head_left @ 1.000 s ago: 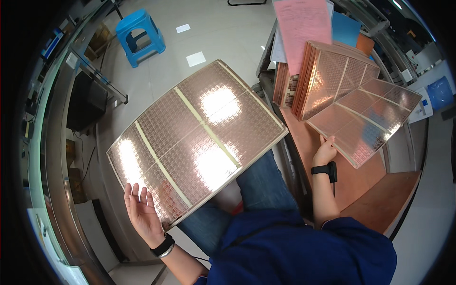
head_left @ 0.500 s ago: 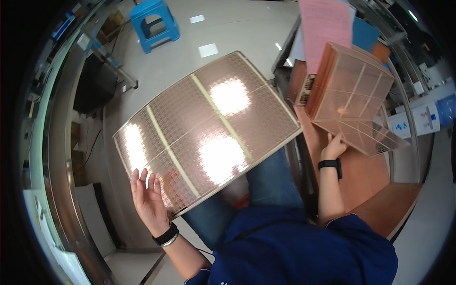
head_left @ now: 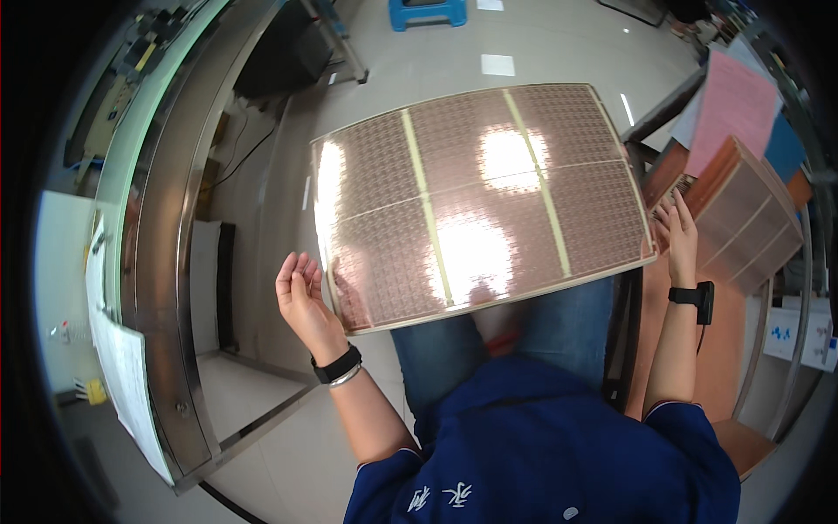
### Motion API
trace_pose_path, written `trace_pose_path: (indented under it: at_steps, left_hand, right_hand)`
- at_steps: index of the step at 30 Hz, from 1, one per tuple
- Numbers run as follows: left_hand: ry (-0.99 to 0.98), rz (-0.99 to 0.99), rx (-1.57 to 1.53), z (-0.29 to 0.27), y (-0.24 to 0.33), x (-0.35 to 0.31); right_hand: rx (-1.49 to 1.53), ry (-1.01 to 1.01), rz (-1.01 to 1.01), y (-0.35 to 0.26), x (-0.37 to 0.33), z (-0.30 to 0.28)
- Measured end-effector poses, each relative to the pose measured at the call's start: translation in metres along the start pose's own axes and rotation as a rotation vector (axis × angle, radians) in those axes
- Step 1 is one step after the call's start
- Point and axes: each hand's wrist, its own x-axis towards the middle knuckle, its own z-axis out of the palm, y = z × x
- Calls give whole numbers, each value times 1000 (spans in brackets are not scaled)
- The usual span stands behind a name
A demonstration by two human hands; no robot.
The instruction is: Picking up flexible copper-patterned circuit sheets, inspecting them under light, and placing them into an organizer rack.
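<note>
The panel had a glossy, metallic-looking face; the shirt was matt cloth; the pink sheet was paper.

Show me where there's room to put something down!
Bare brown board shows beside the right forearm, just nearer than the stacked panels. Bare floor lies beyond the big panel, right of the blue stool. It's crowded around the right hand: stacked panels and a pink sheet.

Copper-coloured circuit panel lies across the thighs. Left hand, fingers loosely curled, beside the panel's left edge; right hand, fingers extended, just beyond its right edge. Right of the panel: tilted panel stack and pink sheet. Beyond its far edge: blue stool.
</note>
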Motion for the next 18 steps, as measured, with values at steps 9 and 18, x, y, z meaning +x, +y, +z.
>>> trace_pose_path:
  at_steps: [9, 18]
  left_hand:
    - [-133, -235, 374, -23, -17, 7]
    - [-278, 35, 444, 21, 19, -16]
  right_hand:
    - [-986, -57, -511, 1, -11, 69]
    - [-990, -21, -461, 2, -12, 73]
